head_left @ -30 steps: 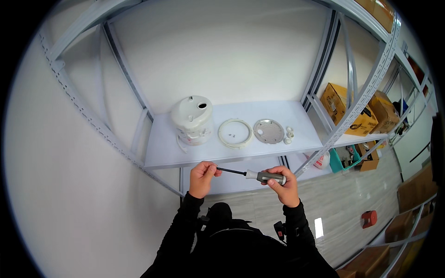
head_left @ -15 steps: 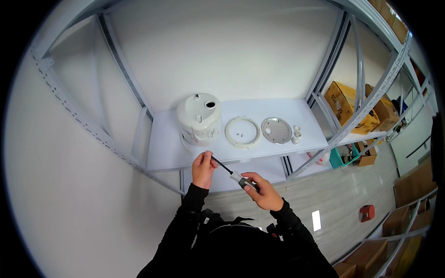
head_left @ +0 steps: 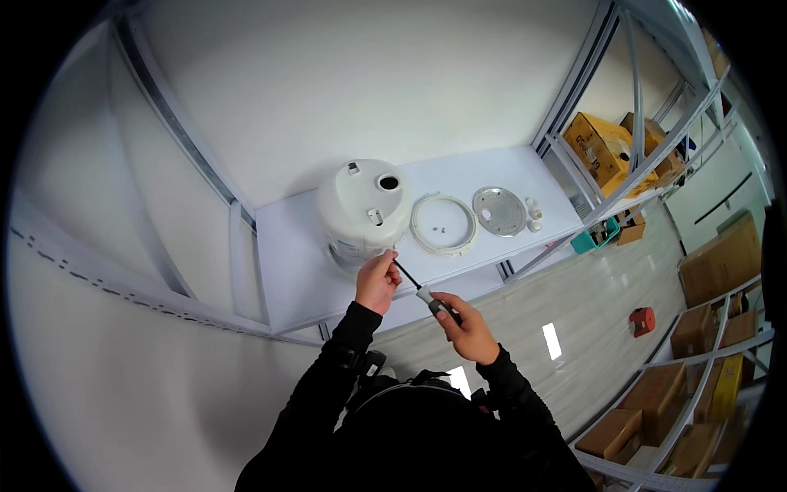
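Observation:
A screwdriver [head_left: 425, 293] with a grey and black handle is gripped in my right hand [head_left: 470, 328], its dark shaft slanting up and left. At the shaft's tip, the fingers of my left hand [head_left: 377, 283] are pinched together; whatever lies between them is too small to make out. Just beyond these fingers stands a white rounded tank-like housing [head_left: 361, 201] with a dark round hole on top. My left fingertips are close to its lower front edge; whether they touch it I cannot tell.
Right of the housing lie a white ring [head_left: 416, 230] with several small screws [head_left: 439, 230] inside it, a perforated metal disc [head_left: 500, 211] and small white fittings [head_left: 534, 215]. All rest on a white shelf [head_left: 287, 246] between grey metal posts. Cardboard boxes [head_left: 607, 152] stand at the right.
Both hands and the screwdriver have moved forward and slightly right, bringing the tip up to the housing. The view has shifted nearer to the shelf.

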The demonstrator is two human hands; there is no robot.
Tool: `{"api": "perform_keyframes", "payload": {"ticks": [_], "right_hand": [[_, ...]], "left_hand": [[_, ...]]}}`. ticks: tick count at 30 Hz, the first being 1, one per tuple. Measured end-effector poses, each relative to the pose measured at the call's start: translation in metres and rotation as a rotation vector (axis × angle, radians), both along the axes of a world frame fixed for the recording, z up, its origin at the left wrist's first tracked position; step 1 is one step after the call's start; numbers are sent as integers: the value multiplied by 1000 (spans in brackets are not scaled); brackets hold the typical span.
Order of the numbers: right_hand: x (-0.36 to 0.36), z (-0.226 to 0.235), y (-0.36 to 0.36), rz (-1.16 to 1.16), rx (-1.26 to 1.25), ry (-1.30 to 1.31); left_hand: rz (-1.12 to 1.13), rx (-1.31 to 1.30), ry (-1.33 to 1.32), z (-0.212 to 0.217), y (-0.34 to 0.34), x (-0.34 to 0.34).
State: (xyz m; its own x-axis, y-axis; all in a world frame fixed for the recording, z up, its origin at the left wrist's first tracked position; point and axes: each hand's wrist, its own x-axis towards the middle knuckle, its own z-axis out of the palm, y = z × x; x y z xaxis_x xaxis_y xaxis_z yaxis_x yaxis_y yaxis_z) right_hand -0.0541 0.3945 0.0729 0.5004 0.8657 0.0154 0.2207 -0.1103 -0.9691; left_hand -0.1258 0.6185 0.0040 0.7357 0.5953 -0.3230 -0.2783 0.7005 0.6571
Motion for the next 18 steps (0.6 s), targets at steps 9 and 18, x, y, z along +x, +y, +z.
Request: {"api": "perform_keyframes", "payload": {"ticks": [9,18], "right_hand": [[-18,0,19,-114,-64,134],[-35,-1,23,-140,-65,288]], "left_hand": [[-140,69,36,-16,25,5],[-148,137,68,-11,28,3]]}}
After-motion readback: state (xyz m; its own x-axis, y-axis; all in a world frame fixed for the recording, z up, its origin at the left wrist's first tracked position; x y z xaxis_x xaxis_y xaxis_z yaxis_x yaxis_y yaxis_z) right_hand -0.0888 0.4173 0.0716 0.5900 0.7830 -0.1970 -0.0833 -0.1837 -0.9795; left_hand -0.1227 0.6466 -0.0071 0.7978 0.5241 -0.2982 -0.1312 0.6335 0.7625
